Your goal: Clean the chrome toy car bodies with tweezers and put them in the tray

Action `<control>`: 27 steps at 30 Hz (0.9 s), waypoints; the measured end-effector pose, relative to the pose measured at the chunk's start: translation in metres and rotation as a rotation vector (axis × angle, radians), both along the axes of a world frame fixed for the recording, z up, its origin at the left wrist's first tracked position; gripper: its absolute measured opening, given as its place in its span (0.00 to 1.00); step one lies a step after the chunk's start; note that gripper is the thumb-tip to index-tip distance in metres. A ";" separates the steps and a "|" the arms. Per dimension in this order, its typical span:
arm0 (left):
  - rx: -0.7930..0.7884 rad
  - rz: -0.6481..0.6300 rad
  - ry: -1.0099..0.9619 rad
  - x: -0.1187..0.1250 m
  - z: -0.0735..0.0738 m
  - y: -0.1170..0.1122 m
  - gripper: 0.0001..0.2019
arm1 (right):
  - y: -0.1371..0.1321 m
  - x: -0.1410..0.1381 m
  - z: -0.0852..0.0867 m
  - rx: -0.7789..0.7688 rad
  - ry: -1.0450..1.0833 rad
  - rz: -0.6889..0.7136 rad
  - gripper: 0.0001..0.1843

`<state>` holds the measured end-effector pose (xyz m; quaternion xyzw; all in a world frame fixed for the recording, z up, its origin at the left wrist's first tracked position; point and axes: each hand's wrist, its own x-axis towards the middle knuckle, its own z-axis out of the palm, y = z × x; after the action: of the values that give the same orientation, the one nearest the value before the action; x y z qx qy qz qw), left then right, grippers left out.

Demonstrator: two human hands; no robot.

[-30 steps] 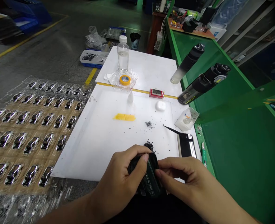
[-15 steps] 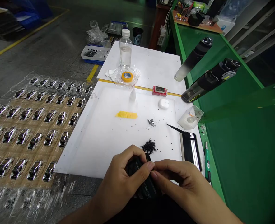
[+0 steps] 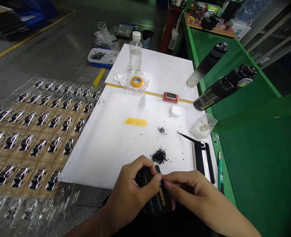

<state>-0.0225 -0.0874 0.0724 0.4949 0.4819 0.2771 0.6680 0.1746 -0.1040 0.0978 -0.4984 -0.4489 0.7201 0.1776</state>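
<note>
Left hand (image 3: 138, 189) curled around dark flat case (image 3: 156, 202), thumb on top; case at the desk (image 3: 98, 148)'s near edge. Right hand (image 3: 164, 181): thumb and forefinger nearly together at the case's side; cannot tell what they grip. Black bits (image 3: 159, 156) heaped just beyond. Phone (image 3: 204, 161) by right edge.

"EXTRO…" on nearer black bottle (image 3: 224, 88)

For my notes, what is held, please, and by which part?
Left grip holds a dark, rounded, gold-printed object by its upper left side; for right grip, unclear.
</note>
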 end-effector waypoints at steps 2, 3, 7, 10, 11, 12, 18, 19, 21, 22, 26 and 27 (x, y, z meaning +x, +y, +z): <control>0.003 0.004 0.001 0.001 -0.003 -0.001 0.10 | 0.001 0.000 -0.003 -0.013 0.036 -0.011 0.19; 0.005 0.006 0.002 0.000 -0.003 -0.002 0.10 | 0.002 0.000 -0.004 -0.023 0.054 -0.019 0.19; -0.002 -0.029 0.005 -0.003 -0.002 0.000 0.10 | 0.006 0.000 -0.006 -0.064 0.084 -0.081 0.19; -0.062 -0.196 -0.067 -0.009 0.004 0.006 0.08 | 0.010 0.000 -0.004 -0.080 0.075 -0.117 0.16; -0.077 -0.253 -0.103 -0.011 0.006 0.008 0.07 | 0.011 0.000 -0.003 -0.089 0.073 -0.120 0.16; -0.087 -0.290 -0.135 -0.013 0.007 0.010 0.05 | 0.012 0.000 -0.002 -0.098 0.069 -0.119 0.16; -0.164 -0.274 -0.076 -0.022 0.008 0.016 0.09 | 0.012 0.002 0.001 -0.093 0.001 -0.119 0.18; -0.154 -0.277 -0.061 -0.022 0.009 0.017 0.09 | 0.012 0.002 0.001 -0.080 -0.015 -0.117 0.18; -0.120 -0.286 -0.067 -0.022 0.010 0.019 0.09 | 0.012 0.003 0.000 -0.045 -0.036 -0.108 0.18; -0.107 -0.288 -0.075 -0.021 0.011 0.020 0.10 | 0.013 0.003 -0.001 -0.027 -0.042 -0.099 0.18; -0.055 -0.288 -0.013 -0.018 0.017 0.026 0.13 | 0.019 0.004 0.000 0.031 -0.075 -0.040 0.18; -0.030 -0.295 0.026 -0.018 0.019 0.027 0.13 | 0.021 0.004 0.000 0.039 -0.084 -0.013 0.18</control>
<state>-0.0403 -0.0600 0.0913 0.5540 0.4165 0.1620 0.7024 0.1786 -0.0827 0.0981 -0.5276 -0.4665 0.6886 0.1729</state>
